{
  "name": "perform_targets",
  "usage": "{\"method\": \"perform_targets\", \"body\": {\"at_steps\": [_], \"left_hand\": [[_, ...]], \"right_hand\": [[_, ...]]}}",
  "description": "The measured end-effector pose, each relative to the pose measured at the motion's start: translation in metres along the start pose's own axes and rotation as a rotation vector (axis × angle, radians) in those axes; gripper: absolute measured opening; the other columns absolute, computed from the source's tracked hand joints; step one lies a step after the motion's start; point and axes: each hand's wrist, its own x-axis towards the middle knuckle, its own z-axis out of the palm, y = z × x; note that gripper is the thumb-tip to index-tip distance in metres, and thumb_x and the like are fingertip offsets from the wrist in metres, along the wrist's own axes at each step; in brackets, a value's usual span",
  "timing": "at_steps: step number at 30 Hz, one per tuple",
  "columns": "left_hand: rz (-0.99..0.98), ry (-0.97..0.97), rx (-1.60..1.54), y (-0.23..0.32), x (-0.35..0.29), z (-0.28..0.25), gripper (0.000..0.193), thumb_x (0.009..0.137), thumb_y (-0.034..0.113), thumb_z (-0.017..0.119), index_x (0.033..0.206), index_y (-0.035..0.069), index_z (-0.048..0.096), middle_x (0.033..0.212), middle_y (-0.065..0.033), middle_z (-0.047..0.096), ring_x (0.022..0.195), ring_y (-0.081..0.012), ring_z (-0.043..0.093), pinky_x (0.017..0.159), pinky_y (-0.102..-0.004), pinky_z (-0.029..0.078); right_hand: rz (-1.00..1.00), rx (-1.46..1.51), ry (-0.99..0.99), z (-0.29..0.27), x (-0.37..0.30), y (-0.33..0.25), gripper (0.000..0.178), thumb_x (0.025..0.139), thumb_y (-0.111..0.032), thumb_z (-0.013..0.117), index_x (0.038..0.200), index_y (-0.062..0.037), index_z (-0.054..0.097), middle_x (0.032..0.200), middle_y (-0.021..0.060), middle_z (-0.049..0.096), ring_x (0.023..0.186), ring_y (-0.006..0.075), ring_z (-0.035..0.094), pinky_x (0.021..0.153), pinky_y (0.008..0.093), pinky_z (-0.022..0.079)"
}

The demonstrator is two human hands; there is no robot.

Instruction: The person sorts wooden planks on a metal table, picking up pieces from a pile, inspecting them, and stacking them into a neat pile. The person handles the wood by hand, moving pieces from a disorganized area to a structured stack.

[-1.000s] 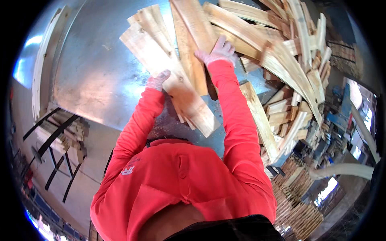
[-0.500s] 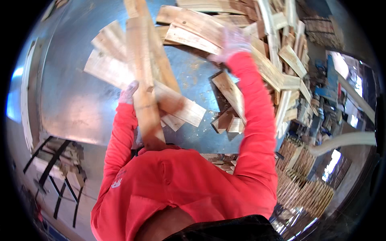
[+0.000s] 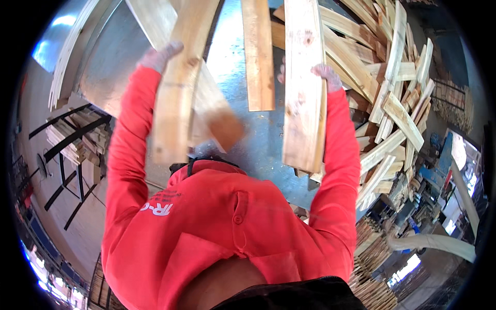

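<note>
My gloved left hand (image 3: 161,57) is closed around the left edge of a long wooden board (image 3: 178,98), which stands lengthwise before me. Behind that board, a second plank (image 3: 214,113) lies slantwise, its near end blurred. With my gloved right hand (image 3: 326,77) I grip a pale, knotty board (image 3: 304,77) from its right side. Fingertips show past its left edge, and a further board edge shows along its right. Between my hands, another plank (image 3: 258,57) points toward me on the blue-grey metal table (image 3: 237,67).
A big heap of loose boards (image 3: 395,98) spreads over the right of the table. Off the left side, a black metal rack (image 3: 72,144) holds stacked wood. Bundled slats (image 3: 374,258) and a pale hose (image 3: 434,245) are at the lower right.
My right hand has come back from the far pile and now holds a board upright lengthwise. My left hand has moved farther away along its board. The view has shifted.
</note>
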Motion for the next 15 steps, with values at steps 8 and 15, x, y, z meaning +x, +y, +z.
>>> {"method": "perform_targets", "body": {"at_steps": [8, 15], "left_hand": [[0.162, 0.251, 1.002, 0.046, 0.035, -0.043, 0.084, 0.069, 0.046, 0.07, 0.135, 0.001, 0.044, 0.114, -0.0236, 0.063, 0.107, -0.0342, 0.062, 0.094, -0.0386, 0.047], [0.173, -0.039, 0.47, -0.018, 0.022, -0.076, 0.101, 0.078, 0.07, 0.055, 0.149, 0.005, 0.023, 0.136, -0.022, 0.051, 0.125, -0.0328, 0.05, 0.104, -0.0401, 0.039]], "right_hand": [[-0.155, 0.172, 0.196, 0.041, 0.168, 0.098, 0.069, 0.068, -0.025, 0.07, 0.124, 0.009, 0.048, 0.109, 0.025, 0.06, 0.096, 0.0393, 0.062, 0.089, 0.0477, 0.053], [-0.154, -0.736, 0.69, 0.079, 0.26, 0.156, 0.094, 0.079, -0.049, 0.07, 0.145, 0.0035, 0.027, 0.126, 0.0229, 0.057, 0.115, 0.0311, 0.057, 0.097, 0.0329, 0.043]]}}
